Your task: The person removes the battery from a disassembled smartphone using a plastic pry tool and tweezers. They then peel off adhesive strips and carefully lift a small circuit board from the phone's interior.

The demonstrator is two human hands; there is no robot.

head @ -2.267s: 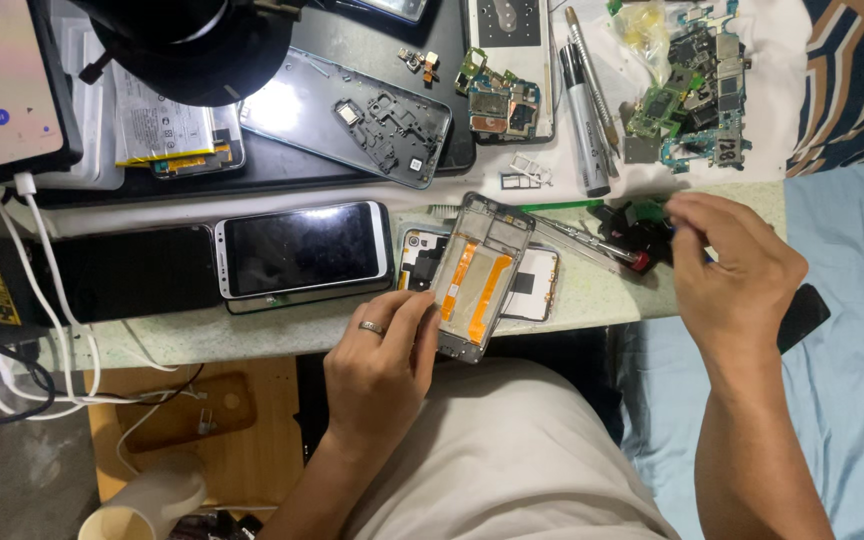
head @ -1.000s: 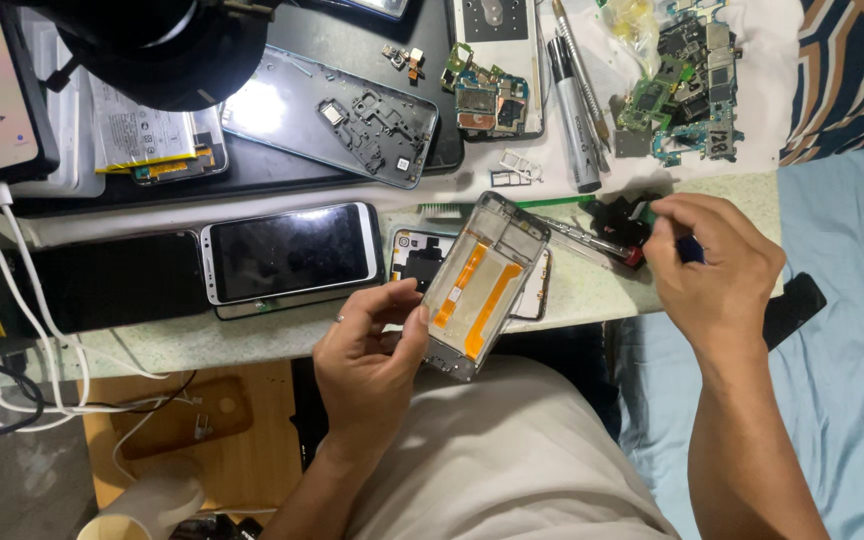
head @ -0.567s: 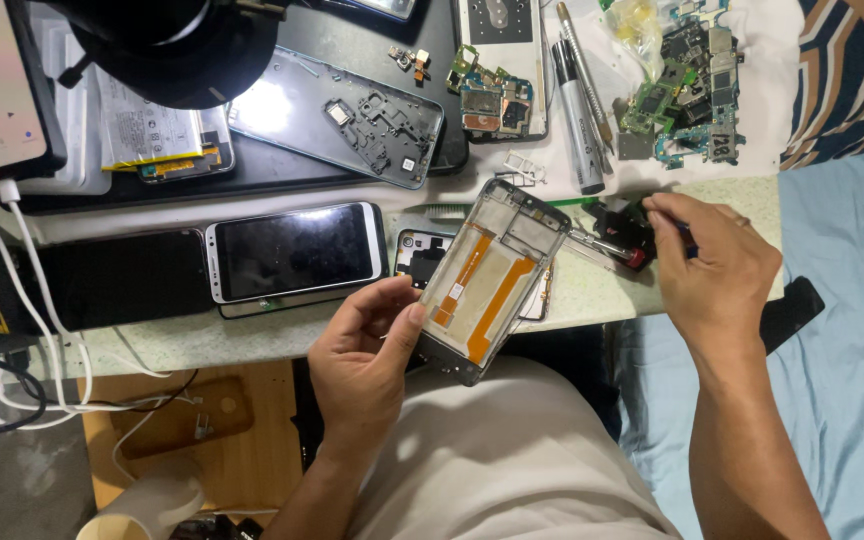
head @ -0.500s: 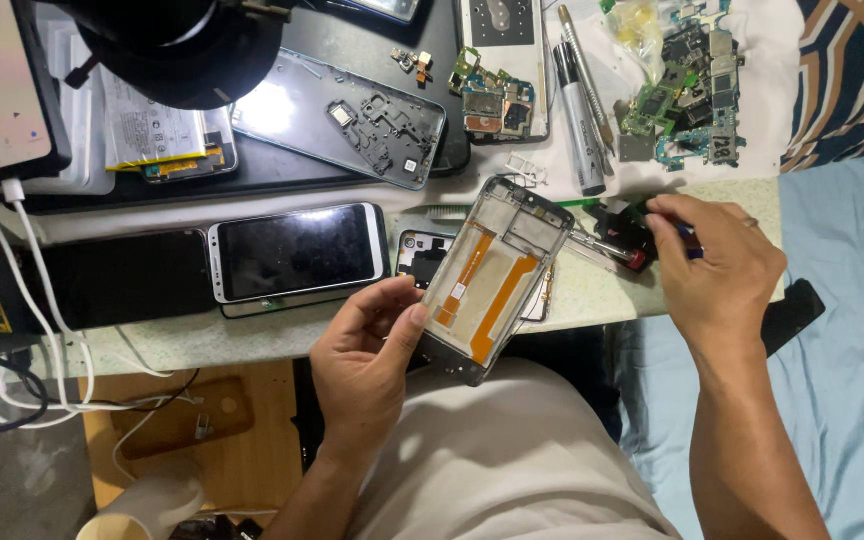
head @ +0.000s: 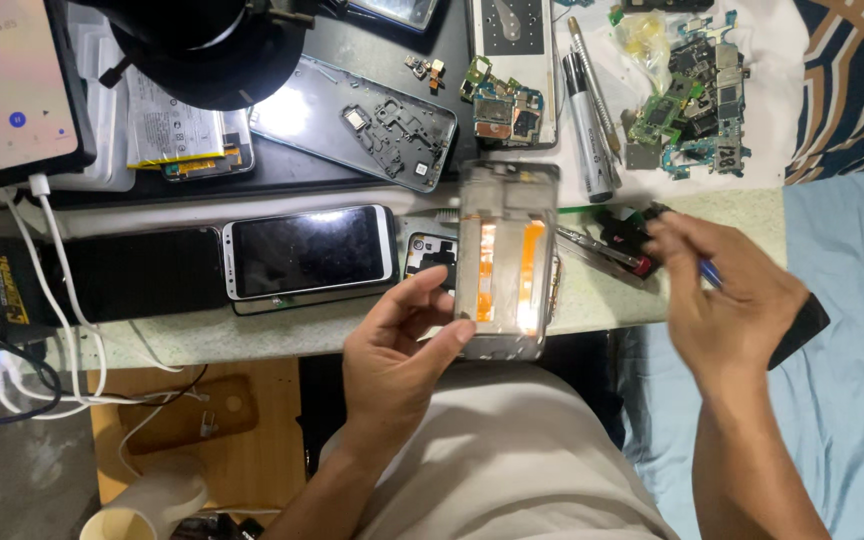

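My left hand (head: 397,345) grips an opened phone frame (head: 505,258) with two orange flex strips inside, held upright over the table's front edge. My right hand (head: 727,300) is closed around a thin blue-tipped tool (head: 709,271), just right of the frame and above a pair of tweezers (head: 602,247) lying on the table. The frame and both hands are blurred by motion.
A white-bezel phone (head: 309,251) lies screen-up left of the frame, beside a black slab (head: 142,272). Behind are a stripped back cover (head: 367,120), circuit boards (head: 687,95), a grey pen-like tool (head: 587,110), a lit phone (head: 12,85) with white cables (head: 47,290), and a black lamp head (head: 207,45).
The phone frame has turned from tilted to nearly upright in my left hand. My right hand has pulled back slightly toward the right with the tool.
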